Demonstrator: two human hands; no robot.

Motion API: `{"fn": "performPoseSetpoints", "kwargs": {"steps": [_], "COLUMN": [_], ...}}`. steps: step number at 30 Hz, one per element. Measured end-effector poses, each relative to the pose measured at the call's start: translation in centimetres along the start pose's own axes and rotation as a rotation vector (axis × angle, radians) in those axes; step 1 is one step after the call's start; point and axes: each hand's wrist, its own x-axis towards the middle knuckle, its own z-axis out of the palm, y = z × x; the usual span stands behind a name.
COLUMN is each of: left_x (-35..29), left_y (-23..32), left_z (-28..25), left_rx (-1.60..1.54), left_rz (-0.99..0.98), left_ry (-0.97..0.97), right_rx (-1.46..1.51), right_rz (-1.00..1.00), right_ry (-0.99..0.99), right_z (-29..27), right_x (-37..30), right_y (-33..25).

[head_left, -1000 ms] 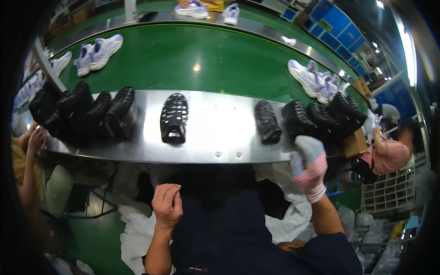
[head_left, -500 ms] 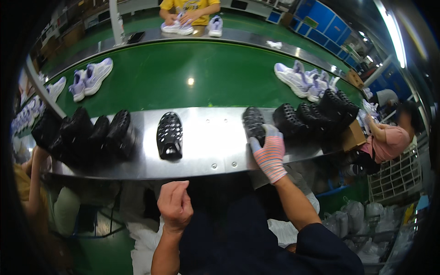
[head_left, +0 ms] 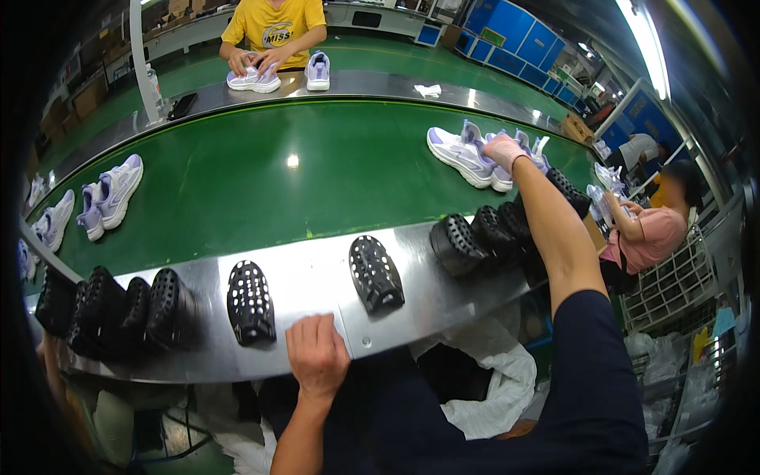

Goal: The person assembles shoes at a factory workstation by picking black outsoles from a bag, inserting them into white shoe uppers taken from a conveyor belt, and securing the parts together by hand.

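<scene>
My bare left hand (head_left: pixel 317 355) rests at the near edge of the steel ledge (head_left: pixel 313 293), its fingers curled in, with nothing showing in them. Two black perforated shoe forms lie nearest to it: the left form (head_left: pixel 251 303) and the right form (head_left: pixel 376 275), apart from each other. My gloved right hand (head_left: pixel 504 152) reaches far right over the green belt (head_left: pixel 237 182). Its slightly blurred fingers are closed at the collar of a white and lilac sneaker (head_left: pixel 461 156) in a cluster of several; the fingertips are partly hidden.
More black forms stand in rows at the ledge's left (head_left: pixel 169 309) and right (head_left: pixel 459 244). Sneakers (head_left: pixel 121 190) sit on the belt at left. Across it, a person in a yellow shirt (head_left: pixel 277 36) handles a sneaker. A person in pink (head_left: pixel 661 233) works at right.
My right hand has let go of the right black form, left it on the ledge and moved up to the sneakers. My left hand now overlaps the ledge edge. The view has shifted.
</scene>
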Motion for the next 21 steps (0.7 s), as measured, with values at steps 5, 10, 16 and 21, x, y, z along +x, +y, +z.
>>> {"fn": "performPoseSetpoints", "kwargs": {"steps": [5, 10, 16, 21], "left_x": [0.6, 0.3, 0.1, 0.2], "left_y": [0.1, -0.3, 0.0, -0.1], "left_z": [-0.5, -0.8, -0.1, -0.2], "left_rx": [0.036, 0.089, 0.149, 0.119], "left_rz": [0.002, -0.014, -0.019, 0.023], "left_ry": [-0.057, -0.114, -0.106, -0.071], "right_rx": [0.606, 0.936, 0.600, 0.541], "right_rz": [0.297, 0.902, 0.318, -0.028], "right_ry": [-0.060, -0.197, -0.230, 0.009], "right_z": [7.4, 8.3, 7.6, -2.3], "right_x": [4.3, 9.2, 12.1, 13.8], "right_y": [3.2, 0.2, -2.7, -8.4]}}
